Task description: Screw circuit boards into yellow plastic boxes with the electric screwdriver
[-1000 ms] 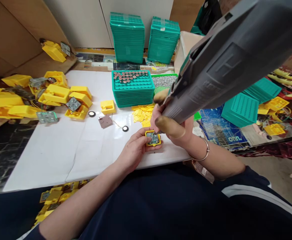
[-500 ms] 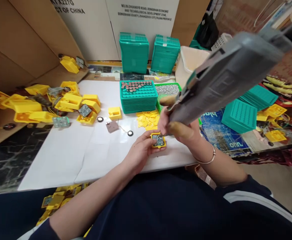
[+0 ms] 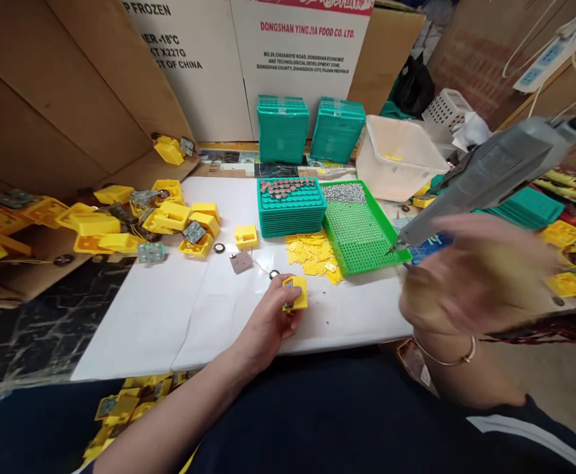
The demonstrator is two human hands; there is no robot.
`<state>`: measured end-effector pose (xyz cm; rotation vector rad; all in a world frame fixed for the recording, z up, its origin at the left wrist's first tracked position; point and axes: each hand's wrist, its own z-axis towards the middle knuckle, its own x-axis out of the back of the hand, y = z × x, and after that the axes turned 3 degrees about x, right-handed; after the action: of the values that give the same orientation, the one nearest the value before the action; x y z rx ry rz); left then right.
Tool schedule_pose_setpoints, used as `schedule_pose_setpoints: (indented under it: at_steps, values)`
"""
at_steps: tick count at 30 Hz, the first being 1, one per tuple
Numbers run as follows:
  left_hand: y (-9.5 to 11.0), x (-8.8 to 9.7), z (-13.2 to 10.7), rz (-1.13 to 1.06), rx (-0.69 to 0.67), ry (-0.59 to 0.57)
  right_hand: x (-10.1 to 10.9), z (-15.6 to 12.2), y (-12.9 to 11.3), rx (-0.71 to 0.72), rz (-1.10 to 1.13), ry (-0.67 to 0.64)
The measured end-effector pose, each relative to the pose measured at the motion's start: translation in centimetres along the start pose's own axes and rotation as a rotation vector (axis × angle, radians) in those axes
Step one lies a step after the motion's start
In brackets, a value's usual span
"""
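Note:
My left hand is closed on a small yellow plastic housing, held tilted just above the white tabletop. A thumb covers part of the grey piece at its open side. Over to the right, my right hand is smeared by motion, so its fingers cannot be read. Just beyond that hand a grey electric screwdriver is slanted, its bit pointing at the corner of a green perforated tray. Whether hand and screwdriver touch is unclear. Small metal screws fill the tray's far end.
Loose yellow flat pieces lie beside the tray. Behind them stands a teal tray stack with round parts on top. A brown square board and a yellow housing lie left. More housings are heaped farther left.
My right hand has moved right, away from the housing, and the screwdriver has swung off rightward. My left hand has turned the housing so its yellow side shows. The camera view has shifted.

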<state>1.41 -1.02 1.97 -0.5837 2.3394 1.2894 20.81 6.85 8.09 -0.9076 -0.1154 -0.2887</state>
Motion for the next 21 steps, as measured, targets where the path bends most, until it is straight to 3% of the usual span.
schedule_pose_setpoints:
  at_steps: [1,2,4,8,11,16,19,21]
  values:
    - [0.2,0.2,-0.2,0.006,-0.009,-0.026,-1.1,0.4,-0.1,0.064,-0.007,-0.08]
    - [0.3,0.3,-0.4,0.015,-0.014,-0.054,-2.5,1.2,0.0,0.195,-0.075,-0.305]
    - [0.6,0.7,-0.6,0.025,-0.009,-0.107,-6.1,3.7,0.8,0.401,-0.254,-0.589]
    - [0.7,1.9,-1.3,-0.033,0.013,-0.122,-12.1,8.6,3.3,0.561,-0.573,-0.841]
    - [0.7,2.8,-1.9,-0.091,0.008,-0.092,-14.0,10.0,4.1,0.602,-0.665,-0.934]
    - [0.5,3.4,-2.2,-0.163,-0.025,-0.119,-15.1,10.4,4.3,0.624,-0.815,-1.0]
    - [0.1,3.2,-2.2,-0.157,-0.067,-0.112,-15.0,10.2,4.3,0.602,-0.762,-0.947]
    - [-0.2,2.9,-2.1,-0.152,-0.134,-0.082,-14.3,9.1,3.9,0.523,-0.583,-0.848]
